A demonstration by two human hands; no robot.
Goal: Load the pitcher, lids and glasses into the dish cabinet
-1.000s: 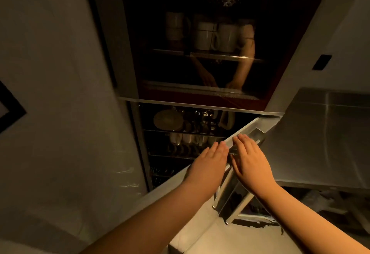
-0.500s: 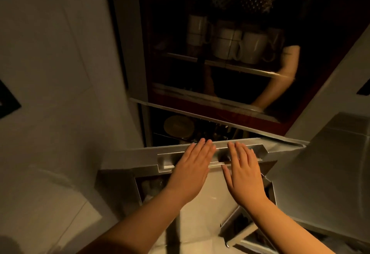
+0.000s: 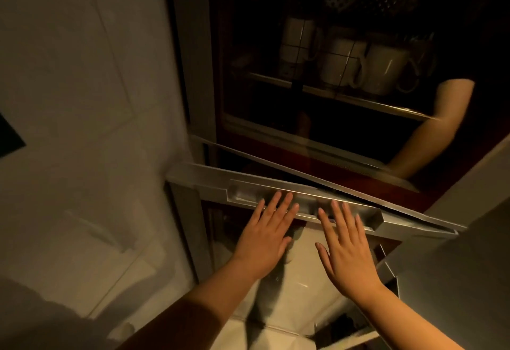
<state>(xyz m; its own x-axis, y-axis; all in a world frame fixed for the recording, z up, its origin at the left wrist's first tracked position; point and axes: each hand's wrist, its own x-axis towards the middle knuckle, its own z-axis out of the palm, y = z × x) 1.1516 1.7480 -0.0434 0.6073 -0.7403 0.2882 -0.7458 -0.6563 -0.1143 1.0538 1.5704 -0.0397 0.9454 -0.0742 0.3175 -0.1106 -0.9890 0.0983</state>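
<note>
Both hands flat on the lower door of the dish cabinet, and I'm watching this closely. Left hand and right hand sit side by side, fingers straight and released, tips resting in the long recessed handle, gripping nothing.

The risk, as I read it: the door stands ajar under a narrow gap, with only fingertip pressure on smooth brushed metal. A slip and it could swing, or fingertips could get caught between its top edge and the glass door above if it shuts fast. A hard push could rattle whatever is racked inside.

The pitcher, lids and glasses: I can't see them from here; the gap into the lower compartment is dark and tells me nothing.

Materials now. The door frame is matte grey metal, square-edged, its handle a shallow trough with a shiny floor. The upper pane is dark, glossy glass, throwing back a reflection of an arm. Behind it, white glazed mugs stand on a thin metal shelf. The steel counter's corner sits just right of my right hand.
</note>
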